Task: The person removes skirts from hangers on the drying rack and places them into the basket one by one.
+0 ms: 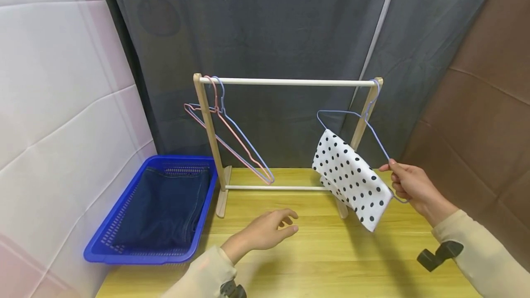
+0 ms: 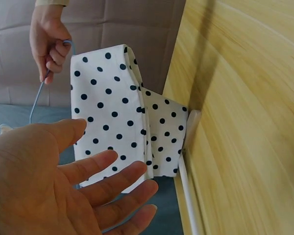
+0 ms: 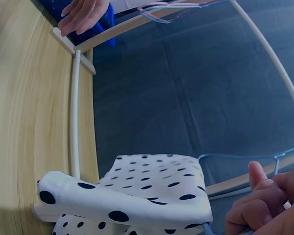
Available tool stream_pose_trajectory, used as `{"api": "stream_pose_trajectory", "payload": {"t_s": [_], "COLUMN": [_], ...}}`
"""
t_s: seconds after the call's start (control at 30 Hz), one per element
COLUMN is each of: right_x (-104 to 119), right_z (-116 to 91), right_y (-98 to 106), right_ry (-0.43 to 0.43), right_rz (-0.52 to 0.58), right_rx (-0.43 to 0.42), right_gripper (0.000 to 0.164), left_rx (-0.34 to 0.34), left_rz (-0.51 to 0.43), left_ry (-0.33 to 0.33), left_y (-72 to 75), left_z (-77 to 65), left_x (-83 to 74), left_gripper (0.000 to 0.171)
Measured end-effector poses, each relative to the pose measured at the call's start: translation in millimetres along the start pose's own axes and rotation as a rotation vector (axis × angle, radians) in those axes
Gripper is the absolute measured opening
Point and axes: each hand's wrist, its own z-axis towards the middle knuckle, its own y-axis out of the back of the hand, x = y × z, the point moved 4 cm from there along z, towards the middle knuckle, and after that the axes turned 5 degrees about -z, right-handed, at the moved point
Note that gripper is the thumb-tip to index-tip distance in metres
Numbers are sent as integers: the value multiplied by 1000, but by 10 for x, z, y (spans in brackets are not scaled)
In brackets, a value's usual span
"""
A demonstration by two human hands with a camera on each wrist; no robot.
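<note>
While the right hand (image 1: 415, 188) pinches the sloping side of the blue hanger (image 1: 377, 139) at right of the head view, the left hand (image 1: 264, 230), lower centre, holds nothing, its fingers loosely spread. The dotted cloth (image 1: 352, 174) hangs folded over the hanger's lower bar, right of centre. Assessment: cloth likely light, soft, limp, not fragile, liable to slide along the tilted bar; hanger thin, probably springy. Advised hold: hanger's shoulder, or cloth's folded top edge.

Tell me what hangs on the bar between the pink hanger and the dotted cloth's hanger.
Head view: a blue hanger, close beside the pink hanger; the rest of the bar between is bare.
</note>
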Motion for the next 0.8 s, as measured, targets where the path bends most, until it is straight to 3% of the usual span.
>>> {"api": "stream_pose_trajectory", "payload": {"t_s": [0.3,0.8], "right_x": [-41,-87], "right_z": [116,191], "right_y": [1,-64], "right_ry": [-8,-5], "right_rz": [-95,-96], "right_rx": [41,79], "right_gripper": [40,44], "left_rx": [2,-10], "left_rz": [-5,-19], "left_ry": [6,4], "left_y": [-14,-60], "left_z": [27,49], "left_x": [7,60], "left_gripper": [46,45]}}
